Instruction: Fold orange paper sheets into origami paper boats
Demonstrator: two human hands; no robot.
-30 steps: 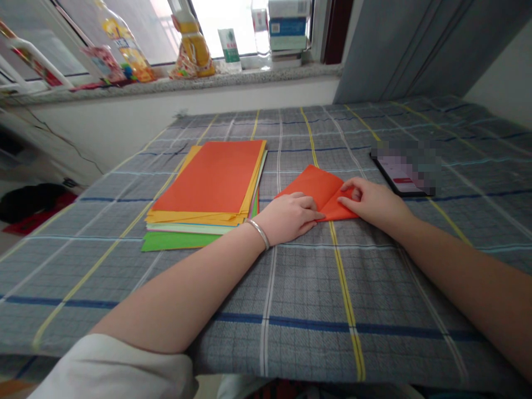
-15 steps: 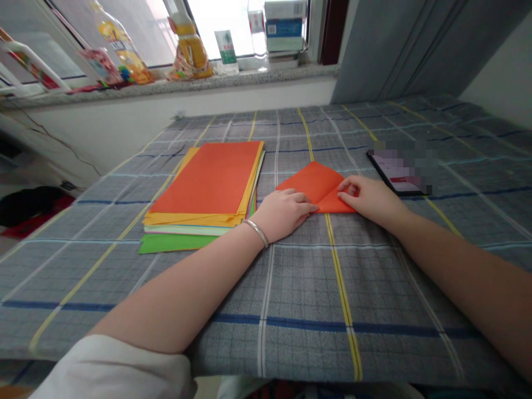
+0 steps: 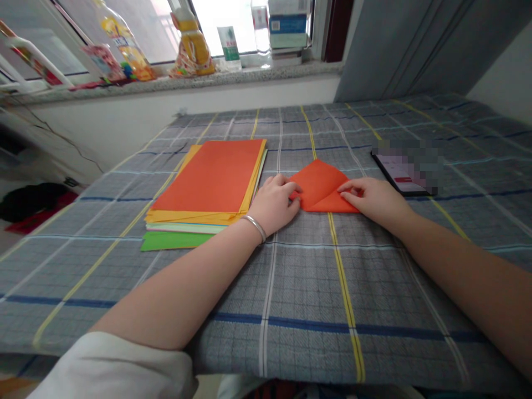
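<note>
On the checked cloth, just right of the paper stack, sits the folded orange paper. Left hand is half curled at one corner, right hand loosely bunched at the other; can't tell if either's really pinching. If they tug unevenly, I reckon the paper could skew and crease crooked, cloth rucking too.

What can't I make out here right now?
In the head view:
Left corner of the folded orange paper: covered by the left hand.
Its right corner: behind the right hand.
Part of the phone: masked by pixelation.
Most of the paper stack: under the top sheet.
Rest of the right arm: cut off by the frame's right edge.
</note>
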